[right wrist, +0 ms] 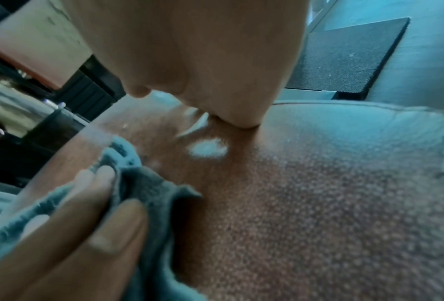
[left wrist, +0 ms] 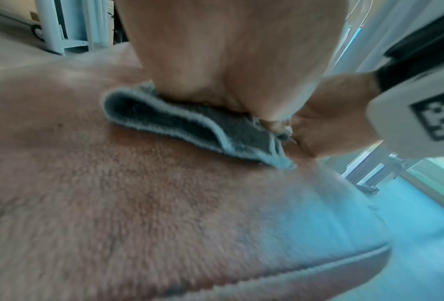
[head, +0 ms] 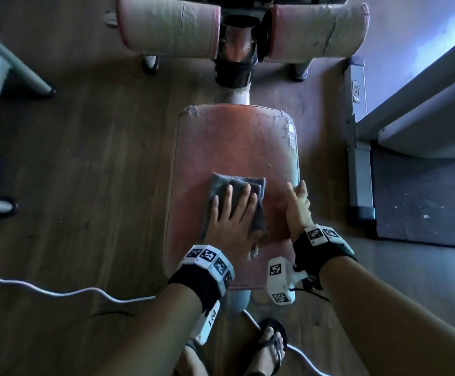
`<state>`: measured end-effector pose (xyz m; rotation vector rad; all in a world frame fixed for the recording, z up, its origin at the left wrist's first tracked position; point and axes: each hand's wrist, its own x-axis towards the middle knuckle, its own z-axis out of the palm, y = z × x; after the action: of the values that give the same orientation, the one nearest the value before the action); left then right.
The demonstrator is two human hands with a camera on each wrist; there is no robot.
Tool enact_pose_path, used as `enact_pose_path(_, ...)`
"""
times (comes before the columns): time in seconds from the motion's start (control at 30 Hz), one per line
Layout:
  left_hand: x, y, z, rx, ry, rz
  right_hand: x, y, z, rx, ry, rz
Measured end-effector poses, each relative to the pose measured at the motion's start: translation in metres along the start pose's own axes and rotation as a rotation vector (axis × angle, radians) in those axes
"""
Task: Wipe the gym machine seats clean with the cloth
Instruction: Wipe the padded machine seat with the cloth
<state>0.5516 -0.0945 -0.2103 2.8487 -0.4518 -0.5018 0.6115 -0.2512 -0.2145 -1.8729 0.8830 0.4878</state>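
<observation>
A worn red padded seat (head: 231,142) runs down the middle of the head view. A folded grey cloth (head: 222,181) lies on its near half. My left hand (head: 230,215) presses flat on the cloth with its fingers spread and straight. In the left wrist view the cloth (left wrist: 177,126) is pinned under my palm (left wrist: 228,61) on the seat (left wrist: 138,203). My right hand (head: 299,207) rests on the seat's right edge, fingers pointing forward, holding nothing. In the right wrist view its heel (right wrist: 202,61) sits on the seat (right wrist: 318,193), with the cloth (right wrist: 148,187) to the left.
Two cracked roller pads (head: 169,25) (head: 318,31) flank the machine's post (head: 234,66) beyond the seat. A white cable (head: 58,291) trails over the wooden floor. A dark rubber mat (head: 424,199) and a grey frame (head: 359,164) lie to the right. My sandalled foot (head: 271,346) stands below.
</observation>
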Motion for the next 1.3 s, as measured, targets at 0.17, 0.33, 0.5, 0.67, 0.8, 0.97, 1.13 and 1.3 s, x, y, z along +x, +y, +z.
enact_pose_path(0.17,-0.045,-0.015,-0.006,-0.146,0.151,0.013,-0.018,0.000,-0.016,-0.026,-0.010,-0.159)
enact_pose_path(0.33,-0.104,-0.067,0.007,-0.285,0.263,-0.309,-0.054,-0.001,0.006,-0.483,0.094,-0.732)
enact_pose_path(0.5,-0.127,-0.083,0.022,-0.375,0.224,-0.362,-0.078,0.009,0.049,-0.778,-0.199,-0.919)
enact_pose_path(0.67,-0.123,-0.082,0.034,-0.424,0.299,-0.369,-0.065,0.036,0.047,-1.030,-0.071,-0.880)
enact_pose_path(0.8,-0.124,-0.082,0.045,-0.400,0.344,-0.307,-0.067,0.060,0.020,-1.011,-0.053,-0.818)
enact_pose_path(0.97,-0.123,-0.081,0.042,-0.321,0.362,-0.291,-0.086,0.084,-0.023,-1.023,-0.058,-0.770)
enact_pose_path(1.13,-0.115,-0.073,0.039,-0.314,0.336,-0.368,-0.104,0.076,-0.022,-1.039,-0.035,-0.669)
enact_pose_path(1.3,-0.115,-0.070,0.020,-0.298,0.236,-0.419,-0.122,0.061,-0.013,-1.110,0.004,-0.572)
